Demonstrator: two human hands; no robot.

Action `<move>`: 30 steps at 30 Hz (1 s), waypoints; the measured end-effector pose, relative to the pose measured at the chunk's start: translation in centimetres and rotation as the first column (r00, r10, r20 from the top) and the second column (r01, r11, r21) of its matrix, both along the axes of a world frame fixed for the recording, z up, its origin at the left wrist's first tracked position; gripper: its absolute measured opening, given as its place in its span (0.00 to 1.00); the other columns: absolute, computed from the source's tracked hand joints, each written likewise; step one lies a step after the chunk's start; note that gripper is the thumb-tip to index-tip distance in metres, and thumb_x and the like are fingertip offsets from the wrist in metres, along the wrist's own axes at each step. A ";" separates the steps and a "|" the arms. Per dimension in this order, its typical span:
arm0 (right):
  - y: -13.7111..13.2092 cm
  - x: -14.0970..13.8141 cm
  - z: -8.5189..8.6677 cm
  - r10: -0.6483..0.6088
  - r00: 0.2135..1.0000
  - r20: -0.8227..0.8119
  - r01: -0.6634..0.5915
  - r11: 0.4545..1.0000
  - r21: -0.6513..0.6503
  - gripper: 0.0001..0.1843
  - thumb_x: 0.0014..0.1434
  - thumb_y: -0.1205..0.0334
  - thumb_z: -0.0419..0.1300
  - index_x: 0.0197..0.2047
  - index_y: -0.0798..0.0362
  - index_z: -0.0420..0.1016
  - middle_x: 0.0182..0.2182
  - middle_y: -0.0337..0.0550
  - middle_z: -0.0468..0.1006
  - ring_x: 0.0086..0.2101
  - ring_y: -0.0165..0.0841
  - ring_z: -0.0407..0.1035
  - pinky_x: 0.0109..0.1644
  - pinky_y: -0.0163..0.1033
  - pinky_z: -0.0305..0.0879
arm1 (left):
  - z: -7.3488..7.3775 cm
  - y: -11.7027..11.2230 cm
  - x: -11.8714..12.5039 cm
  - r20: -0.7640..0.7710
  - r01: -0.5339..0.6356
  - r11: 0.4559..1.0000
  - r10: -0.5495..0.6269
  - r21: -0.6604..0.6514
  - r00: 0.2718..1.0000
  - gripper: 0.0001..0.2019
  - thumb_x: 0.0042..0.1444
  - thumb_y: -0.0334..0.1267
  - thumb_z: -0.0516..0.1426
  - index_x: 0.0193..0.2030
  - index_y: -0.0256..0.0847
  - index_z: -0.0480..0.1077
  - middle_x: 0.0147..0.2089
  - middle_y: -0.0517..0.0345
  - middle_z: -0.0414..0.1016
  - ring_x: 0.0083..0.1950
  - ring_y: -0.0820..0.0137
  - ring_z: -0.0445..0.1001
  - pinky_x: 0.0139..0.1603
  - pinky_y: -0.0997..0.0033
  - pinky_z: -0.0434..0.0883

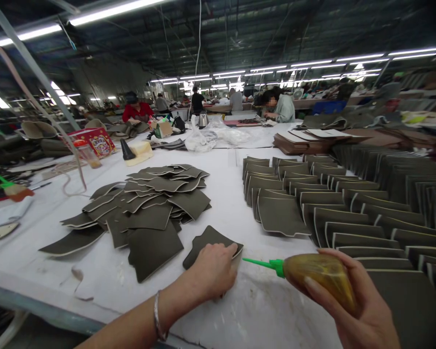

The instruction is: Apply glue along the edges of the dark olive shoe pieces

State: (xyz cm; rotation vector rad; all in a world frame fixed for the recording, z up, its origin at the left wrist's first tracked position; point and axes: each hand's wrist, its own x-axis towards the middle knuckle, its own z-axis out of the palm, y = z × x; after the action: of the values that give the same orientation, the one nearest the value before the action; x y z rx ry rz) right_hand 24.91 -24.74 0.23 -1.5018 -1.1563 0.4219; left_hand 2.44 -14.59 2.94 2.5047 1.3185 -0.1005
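Note:
My left hand [212,271] is closed on the near edge of a dark olive leather piece [207,241] that lies flat on the white table [232,203]. A silver bracelet sits on that wrist. My right hand [352,303] grips a glue bottle [318,277] filled with amber liquid. Its green nozzle [263,264] points left toward the held piece, a little short of its edge.
A loose heap of the same cut pieces [145,208] lies to the left. Overlapping rows of pieces [349,208] fill the right side. A red box [98,140], a jar and a brush [12,190] stand far left. Other workers [279,107] sit at the back.

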 end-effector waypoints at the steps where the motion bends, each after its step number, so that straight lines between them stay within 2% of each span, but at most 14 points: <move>1: 0.2 -0.3 0.2 0.006 0.999 0.036 -0.005 1.000 -0.028 0.29 0.52 0.41 0.67 0.53 0.42 0.68 0.43 0.43 0.77 0.37 0.43 0.75 0.39 0.40 0.75 | 0.0 0.2 -0.2 0.012 0.008 1.000 -0.008 -0.003 1.000 0.21 0.53 0.32 0.48 0.52 0.41 0.70 0.41 0.47 0.78 0.44 0.53 0.77 0.45 0.53 0.73; 5: 0.9 -1.2 0.7 0.026 0.989 0.147 -0.017 0.998 -0.062 0.28 0.53 0.40 0.66 0.54 0.40 0.68 0.48 0.40 0.73 0.43 0.43 0.72 0.51 0.46 0.69 | -0.2 0.8 -0.6 0.046 0.033 0.999 -0.032 -0.016 0.998 0.24 0.51 0.30 0.47 0.53 0.43 0.71 0.41 0.48 0.79 0.43 0.53 0.78 0.43 0.55 0.73; 10: 2.2 -1.3 0.5 0.087 0.928 0.362 -0.091 0.996 -0.006 0.26 0.57 0.45 0.65 0.55 0.41 0.66 0.48 0.40 0.73 0.43 0.43 0.71 0.52 0.47 0.68 | -0.4 1.2 -0.6 0.074 0.072 0.997 -0.070 -0.020 0.995 0.30 0.51 0.30 0.47 0.61 0.44 0.68 0.43 0.47 0.80 0.44 0.53 0.79 0.43 0.55 0.73; 14: 2.6 -1.6 0.7 0.107 0.890 0.444 -0.145 0.988 0.052 0.24 0.59 0.47 0.65 0.56 0.43 0.65 0.47 0.41 0.73 0.43 0.41 0.71 0.53 0.45 0.67 | -0.7 1.1 -0.5 0.064 0.069 0.998 -0.069 0.002 0.996 0.29 0.51 0.31 0.47 0.60 0.44 0.68 0.42 0.46 0.80 0.42 0.52 0.79 0.42 0.54 0.74; 18: 2.3 -2.1 1.0 0.106 0.906 0.409 -0.114 0.993 -0.005 0.23 0.59 0.46 0.65 0.54 0.42 0.66 0.46 0.39 0.74 0.41 0.40 0.72 0.49 0.44 0.68 | -1.1 0.9 -0.5 0.045 0.067 0.997 -0.069 0.036 0.997 0.25 0.51 0.31 0.47 0.56 0.45 0.70 0.39 0.48 0.78 0.39 0.53 0.79 0.38 0.55 0.74; 22: 2.3 -2.1 1.0 0.076 0.941 0.329 -0.058 0.996 -0.063 0.24 0.57 0.43 0.65 0.54 0.42 0.67 0.48 0.40 0.73 0.44 0.44 0.72 0.53 0.50 0.65 | -1.0 0.9 -0.6 0.043 0.062 0.998 -0.064 0.033 0.997 0.23 0.52 0.33 0.47 0.55 0.46 0.70 0.38 0.49 0.77 0.38 0.54 0.78 0.38 0.57 0.73; 25: 2.5 -1.7 0.7 0.077 0.944 0.321 -0.063 0.997 -0.054 0.25 0.57 0.44 0.65 0.54 0.42 0.67 0.48 0.41 0.73 0.45 0.46 0.71 0.54 0.52 0.64 | -0.7 0.8 -0.7 0.041 0.056 0.998 -0.057 0.014 0.998 0.23 0.53 0.34 0.47 0.55 0.46 0.69 0.38 0.50 0.77 0.39 0.55 0.78 0.38 0.58 0.73; 30: 2.9 -1.1 0.5 0.133 0.951 0.277 -0.111 0.989 -0.095 0.26 0.56 0.43 0.66 0.53 0.44 0.68 0.46 0.43 0.75 0.41 0.46 0.72 0.49 0.51 0.66 | -0.6 0.7 -0.7 0.043 0.051 0.999 -0.051 0.009 0.998 0.22 0.55 0.34 0.48 0.55 0.48 0.70 0.38 0.51 0.76 0.38 0.56 0.77 0.39 0.59 0.72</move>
State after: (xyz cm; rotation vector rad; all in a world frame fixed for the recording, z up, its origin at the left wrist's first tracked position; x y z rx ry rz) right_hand 23.83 -21.84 0.71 -1.5997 -1.4789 0.3455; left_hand 1.74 -13.92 2.37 2.5334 1.2406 -0.0519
